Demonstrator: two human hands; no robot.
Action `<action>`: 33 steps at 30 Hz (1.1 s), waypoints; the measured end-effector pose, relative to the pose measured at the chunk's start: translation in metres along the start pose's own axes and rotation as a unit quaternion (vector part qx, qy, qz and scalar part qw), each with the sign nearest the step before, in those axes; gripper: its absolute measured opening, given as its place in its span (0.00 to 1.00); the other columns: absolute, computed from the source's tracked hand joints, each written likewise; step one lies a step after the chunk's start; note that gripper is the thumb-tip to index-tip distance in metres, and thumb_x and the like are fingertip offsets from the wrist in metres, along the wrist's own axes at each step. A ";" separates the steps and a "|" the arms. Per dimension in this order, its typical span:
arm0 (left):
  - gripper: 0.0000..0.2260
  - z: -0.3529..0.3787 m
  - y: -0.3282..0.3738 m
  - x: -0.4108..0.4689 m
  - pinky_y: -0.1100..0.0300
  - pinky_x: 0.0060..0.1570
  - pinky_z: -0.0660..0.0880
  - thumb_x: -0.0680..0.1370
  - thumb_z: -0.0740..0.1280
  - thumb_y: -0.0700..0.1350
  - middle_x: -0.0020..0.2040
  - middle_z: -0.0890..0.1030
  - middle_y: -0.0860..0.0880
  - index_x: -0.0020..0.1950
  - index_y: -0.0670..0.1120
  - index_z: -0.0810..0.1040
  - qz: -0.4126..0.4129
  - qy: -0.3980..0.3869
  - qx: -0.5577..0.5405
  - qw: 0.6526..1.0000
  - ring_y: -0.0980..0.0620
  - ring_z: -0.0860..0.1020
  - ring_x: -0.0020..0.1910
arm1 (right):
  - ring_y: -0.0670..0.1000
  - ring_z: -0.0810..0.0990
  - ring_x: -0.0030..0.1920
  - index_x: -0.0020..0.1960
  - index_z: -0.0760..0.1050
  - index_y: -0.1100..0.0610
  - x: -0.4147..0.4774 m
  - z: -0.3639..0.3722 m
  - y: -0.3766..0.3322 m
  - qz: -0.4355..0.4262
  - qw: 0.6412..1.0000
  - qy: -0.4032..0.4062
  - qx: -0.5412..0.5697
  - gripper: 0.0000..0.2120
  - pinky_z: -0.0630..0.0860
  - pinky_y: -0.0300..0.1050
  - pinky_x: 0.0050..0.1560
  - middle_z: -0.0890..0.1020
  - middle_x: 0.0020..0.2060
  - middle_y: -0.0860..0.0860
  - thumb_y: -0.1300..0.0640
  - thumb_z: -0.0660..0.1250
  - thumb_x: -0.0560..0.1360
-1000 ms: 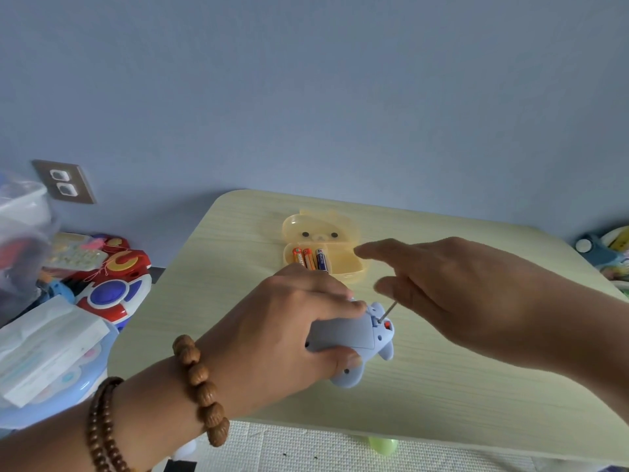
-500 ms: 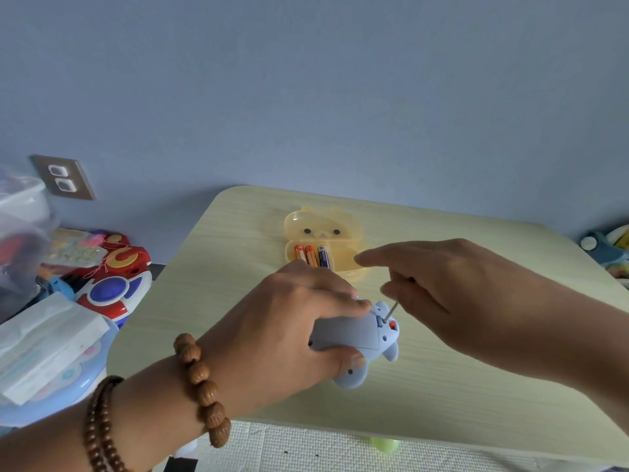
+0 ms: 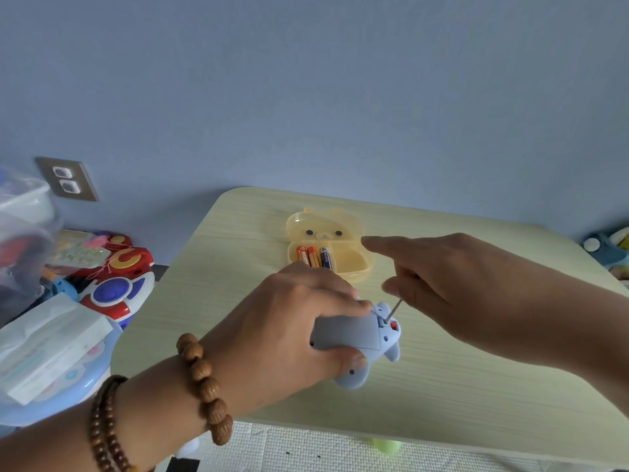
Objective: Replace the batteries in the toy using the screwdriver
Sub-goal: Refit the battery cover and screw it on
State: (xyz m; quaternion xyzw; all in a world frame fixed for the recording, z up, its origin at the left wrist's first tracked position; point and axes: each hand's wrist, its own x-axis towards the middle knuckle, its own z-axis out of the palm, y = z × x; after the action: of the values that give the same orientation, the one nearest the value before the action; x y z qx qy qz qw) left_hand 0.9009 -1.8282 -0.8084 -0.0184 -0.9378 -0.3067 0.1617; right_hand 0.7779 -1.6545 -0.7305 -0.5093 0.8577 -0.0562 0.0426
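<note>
Since the earlier frame little had shifted: the right hand (image 3: 476,287) still pinched the screwdriver (image 3: 393,310), handle hidden, tip at the blue toy (image 3: 354,338). The left hand (image 3: 289,332) stayed clamped around the toy on the table (image 3: 476,386). Batteries (image 3: 313,256) lay in the yellow case (image 3: 350,258).

Illumination is soft, dim and even, with a cool blue cast. No glare is present. A faint shadow lies on the table (image 3: 442,386) below the right hand (image 3: 476,287). Objects left of the left hand (image 3: 282,328) are blurred. Wide-angle distortion bends the frame edges.
</note>
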 end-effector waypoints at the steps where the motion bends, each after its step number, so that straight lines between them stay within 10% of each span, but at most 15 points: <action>1: 0.22 0.000 0.001 0.000 0.71 0.60 0.67 0.67 0.76 0.58 0.60 0.77 0.66 0.60 0.60 0.82 0.002 -0.001 0.002 1.000 0.64 0.73 0.63 | 0.38 0.73 0.38 0.78 0.57 0.37 0.000 0.000 0.001 0.000 1.000 -0.004 0.003 0.25 0.71 0.36 0.42 0.73 0.38 0.37 0.46 0.60 0.82; 11: 0.22 -0.001 0.001 0.002 0.75 0.58 0.67 0.65 0.75 0.60 0.59 0.78 0.66 0.59 0.60 0.82 -0.007 -0.003 -0.009 1.000 0.66 0.73 0.62 | 0.35 0.71 0.39 0.75 0.55 0.33 -0.002 -0.001 0.000 -0.008 1.000 -0.017 -0.009 0.23 0.69 0.34 0.40 0.69 0.38 0.33 0.37 0.54 0.80; 18: 0.23 0.000 0.000 0.002 0.72 0.59 0.68 0.64 0.73 0.62 0.58 0.79 0.65 0.58 0.59 0.82 -0.003 0.004 -0.009 1.000 0.65 0.74 0.61 | 0.33 0.72 0.44 0.77 0.54 0.36 -0.003 0.000 0.002 -0.007 1.000 -0.025 -0.004 0.30 0.69 0.31 0.43 0.71 0.45 0.34 0.51 0.63 0.82; 23: 0.23 -0.001 0.001 0.002 0.75 0.60 0.67 0.64 0.75 0.60 0.60 0.76 0.67 0.59 0.61 0.82 -0.009 -0.004 -0.008 1.000 0.68 0.73 0.62 | 0.33 0.72 0.42 0.76 0.55 0.34 -0.004 -0.002 0.003 -0.008 0.999 -0.029 0.022 0.26 0.70 0.34 0.43 0.72 0.43 0.35 0.37 0.57 0.80; 30: 0.23 0.000 0.001 0.002 0.74 0.60 0.67 0.64 0.75 0.60 0.60 0.76 0.68 0.59 0.61 0.82 -0.008 -0.005 -0.006 1.000 0.66 0.73 0.62 | 0.31 0.71 0.45 0.75 0.57 0.34 -0.005 -0.002 0.001 -0.018 0.999 -0.032 -0.014 0.30 0.70 0.32 0.43 0.70 0.45 0.34 0.59 0.61 0.81; 33: 0.22 0.000 0.002 0.001 0.73 0.60 0.67 0.65 0.75 0.60 0.60 0.76 0.67 0.59 0.60 0.83 -0.005 -0.006 -0.006 1.000 0.65 0.73 0.62 | 0.27 0.68 0.45 0.76 0.52 0.32 -0.006 -0.004 0.003 -0.030 0.999 -0.032 -0.026 0.29 0.69 0.28 0.44 0.70 0.47 0.32 0.47 0.62 0.81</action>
State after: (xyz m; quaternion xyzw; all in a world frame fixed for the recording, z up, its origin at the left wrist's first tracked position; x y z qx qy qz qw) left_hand 0.9002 -1.8268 -0.8066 -0.0168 -0.9372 -0.3125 0.1543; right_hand 0.7777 -1.6477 -0.7272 -0.5370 0.8416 -0.0193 0.0549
